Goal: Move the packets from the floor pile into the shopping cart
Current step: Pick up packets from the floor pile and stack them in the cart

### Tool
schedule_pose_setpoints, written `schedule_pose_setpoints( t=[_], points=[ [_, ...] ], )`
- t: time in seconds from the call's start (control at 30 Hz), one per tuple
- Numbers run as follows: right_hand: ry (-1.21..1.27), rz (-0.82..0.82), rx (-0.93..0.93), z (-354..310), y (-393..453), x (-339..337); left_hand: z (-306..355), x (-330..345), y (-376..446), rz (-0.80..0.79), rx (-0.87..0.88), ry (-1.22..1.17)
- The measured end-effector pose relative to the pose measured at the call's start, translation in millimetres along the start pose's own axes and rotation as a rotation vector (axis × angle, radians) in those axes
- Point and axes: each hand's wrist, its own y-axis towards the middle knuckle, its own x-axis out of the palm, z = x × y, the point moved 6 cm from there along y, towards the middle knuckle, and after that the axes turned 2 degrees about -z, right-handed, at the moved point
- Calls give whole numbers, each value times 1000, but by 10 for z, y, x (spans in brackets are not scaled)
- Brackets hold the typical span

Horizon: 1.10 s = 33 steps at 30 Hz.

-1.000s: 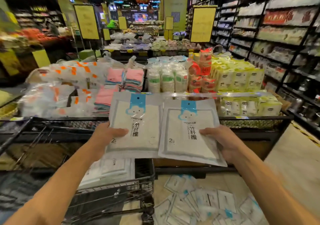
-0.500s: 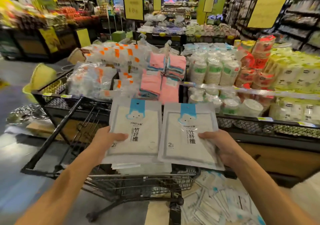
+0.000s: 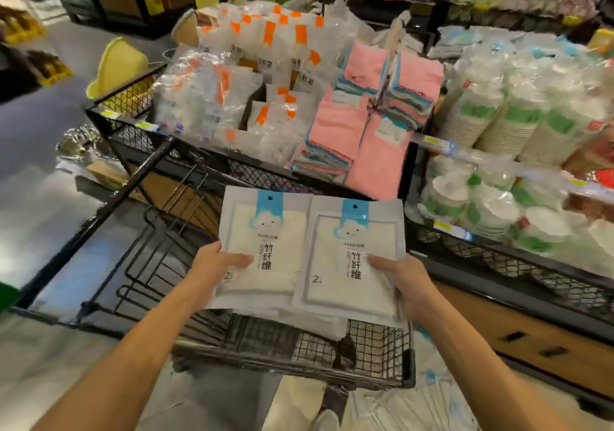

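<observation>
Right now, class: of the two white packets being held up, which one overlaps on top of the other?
The right hand packet: its left edge covers the left hand packet's right edge.

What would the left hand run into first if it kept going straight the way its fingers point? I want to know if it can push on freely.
Probably the right-hand packet. The left hand grips the left packet, fingers pointing right across it; the two packets' edges meet or overlap, so that way looks blocked, though depth is unclear.
</observation>
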Motion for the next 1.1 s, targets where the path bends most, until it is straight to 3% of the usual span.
schedule_pose_setpoints(
  t=[0.27, 0.73, 0.87, 1.0, 1.1],
  points=[
    [-58, 183, 154, 744, 1001, 24, -860, -127, 1162, 167, -164, 51],
    [-196, 324, 343, 2130, 2444, 329, -2148, -183, 2846, 51, -283, 462],
    [-537, 432, 223, 2205, 2600, 391, -2191, -140, 2990, 122, -228, 738],
    [-790, 578, 124, 2262, 2628, 462, -2195, -17, 3034, 236, -82, 838],
    [-950, 624, 64, 2248, 2636, 466, -2143, 33, 3028, 279, 76, 1108]
  ],
)
